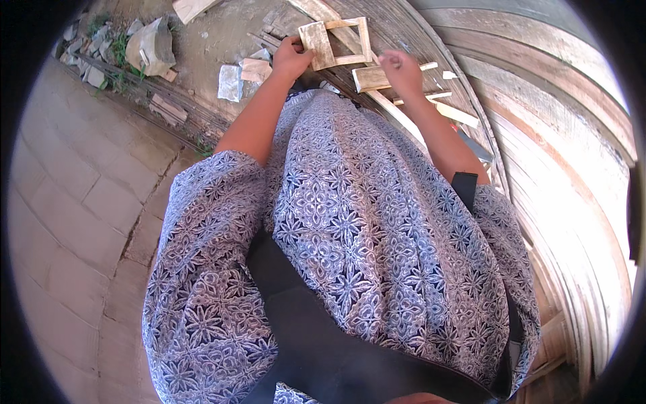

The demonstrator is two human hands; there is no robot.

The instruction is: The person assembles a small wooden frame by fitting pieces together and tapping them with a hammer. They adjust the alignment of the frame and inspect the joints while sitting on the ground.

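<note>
Pinching the wooden frame (pixel 317 44) at the left edge of its solid panel, between fingers of the left hand (pixel 291 60) — with the rest extending to their right. Holding the right hand (pixel 402 67) just beyond the frame's right end (with curled but blurred fingers; cannot tell whether pressed together), near another wooden piece (pixel 369 79) lower down.

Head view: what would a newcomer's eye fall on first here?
First, probably the blue-and-white flower-patterned garment, filling the middle and lower part of the picture, with a wide black strap across its lower part. Next, the small wooden frame at top centre, gripped at its left end by the left hand, with the blurred right hand just beyond its right end. Pale, curving boards stand out along the right side.
</note>
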